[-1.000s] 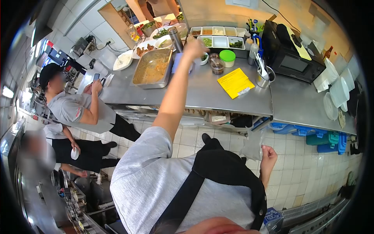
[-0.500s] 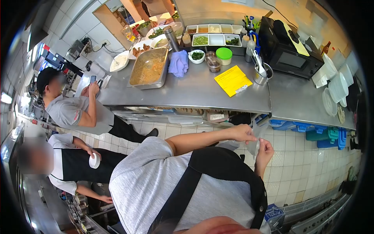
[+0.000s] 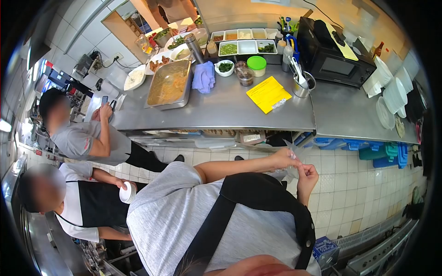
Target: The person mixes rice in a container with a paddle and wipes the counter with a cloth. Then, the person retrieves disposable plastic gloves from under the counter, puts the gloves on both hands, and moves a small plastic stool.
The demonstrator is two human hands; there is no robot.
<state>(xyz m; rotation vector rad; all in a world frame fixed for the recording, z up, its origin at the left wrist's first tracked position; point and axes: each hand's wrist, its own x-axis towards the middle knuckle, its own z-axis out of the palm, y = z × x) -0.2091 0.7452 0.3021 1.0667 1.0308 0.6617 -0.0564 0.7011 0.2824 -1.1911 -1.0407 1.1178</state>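
Observation:
A thin clear plastic bag (image 3: 290,172) is pinched between my two hands in front of my apron. My left hand (image 3: 283,159) reaches across from the left with its fingers closed on the bag's upper part. Against it, my right hand (image 3: 307,178) is bent up with thumb and fingers pinching the same plastic. The fingertips of both hands meet. Part of the bag is hidden behind the hands, and its contents, if any, cannot be made out.
A steel counter (image 3: 221,110) holds a deep metal food pan (image 3: 168,99), purple cloth (image 3: 203,77), yellow paper (image 3: 269,94), utensil pot (image 3: 304,86) and black microwave oven (image 3: 338,64). Blue bins (image 3: 354,149) sit beneath. Two people stand left, one with a phone (image 3: 104,100), another with white dishes (image 3: 128,193).
My hands have drawn closer together, gathering the plastic bag between the fingertips. The person at lower left has moved the white dishes to the right. My view has shifted slightly.

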